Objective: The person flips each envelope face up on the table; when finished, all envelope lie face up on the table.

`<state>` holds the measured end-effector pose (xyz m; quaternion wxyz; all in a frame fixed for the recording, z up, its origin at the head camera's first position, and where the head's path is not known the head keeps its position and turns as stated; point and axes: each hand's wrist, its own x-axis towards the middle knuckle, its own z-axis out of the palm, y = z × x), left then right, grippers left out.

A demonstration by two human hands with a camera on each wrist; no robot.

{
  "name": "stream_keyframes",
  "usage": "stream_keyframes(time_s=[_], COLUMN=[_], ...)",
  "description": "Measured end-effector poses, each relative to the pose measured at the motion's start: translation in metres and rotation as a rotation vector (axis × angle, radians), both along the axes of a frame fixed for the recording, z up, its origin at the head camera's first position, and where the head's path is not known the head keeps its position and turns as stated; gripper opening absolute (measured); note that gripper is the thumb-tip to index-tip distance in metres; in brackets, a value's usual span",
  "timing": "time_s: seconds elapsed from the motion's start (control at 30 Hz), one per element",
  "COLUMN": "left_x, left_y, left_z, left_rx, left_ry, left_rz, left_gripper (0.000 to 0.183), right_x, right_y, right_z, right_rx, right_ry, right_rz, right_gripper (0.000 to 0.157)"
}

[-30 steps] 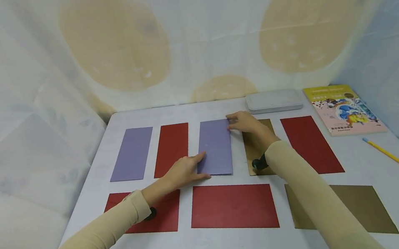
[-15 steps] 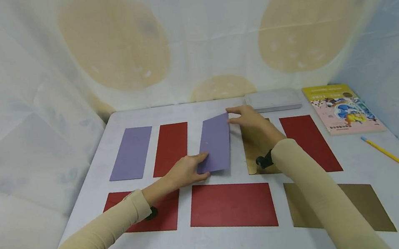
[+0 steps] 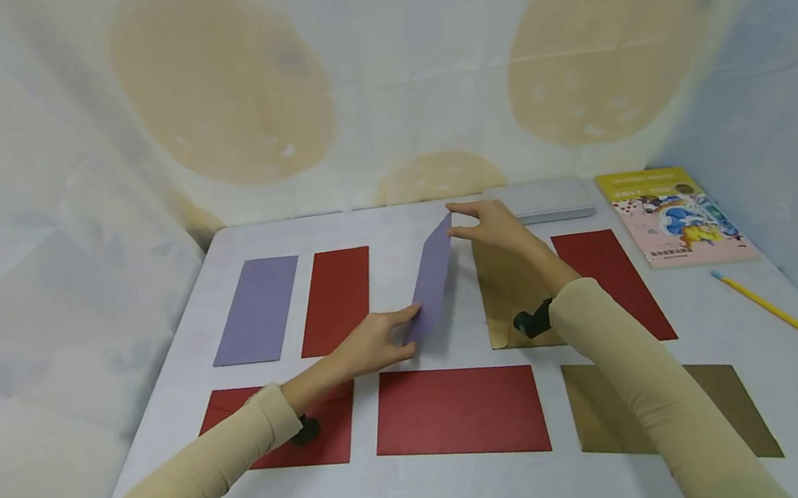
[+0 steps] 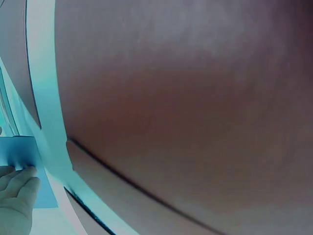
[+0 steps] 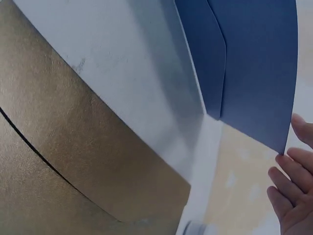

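A purple envelope is tilted up steeply, its right long edge raised above the table. At its far upper corner, my right hand pinches the edge between thumb and fingers. My left hand holds the lower left edge near the near corner, finger and thumb spread along it. In the right wrist view the underside of the purple envelope shows its flap, and the right fingertips grip its corner. The left wrist view catches the left fingers against the envelope.
A flat purple envelope and red envelope lie left. More red envelopes and gold envelopes lie around, some under the forearms. A grey case, a picture book and a yellow pencil are at right.
My right hand has lifted the right edge of the purple envelope up from lying flat, turning it about its left edge. My left hand has stayed almost in place.
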<state>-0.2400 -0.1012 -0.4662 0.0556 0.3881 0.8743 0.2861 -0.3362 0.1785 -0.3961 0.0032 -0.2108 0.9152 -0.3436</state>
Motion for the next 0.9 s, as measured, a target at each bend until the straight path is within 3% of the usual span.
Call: stream_keyframes(time_s=[0.43,0.63,0.9], left_x=[0.006,0.011,0.020], left_y=[-0.006,-0.012,-0.018], left_z=[-0.001,0.001,0.011], left_rx=[0.122,0.143,0.212], left_ry=[-0.101,-0.009,0.189], left_rz=[-0.005,0.009,0.020], left_gripper=[0.058,0.063,0.074], right_x=[0.001,-0.001,-0.005], right_y=[-0.019,-0.025,-0.032], right_z=[0.015,0.014,0.011], right_rx=[0.015,0.022,0.028], right_ry=[0.045,0.039,0.058], right_rz=[-0.061,-0.057,-0.049], right_gripper=[0.058,0.056,0.054])
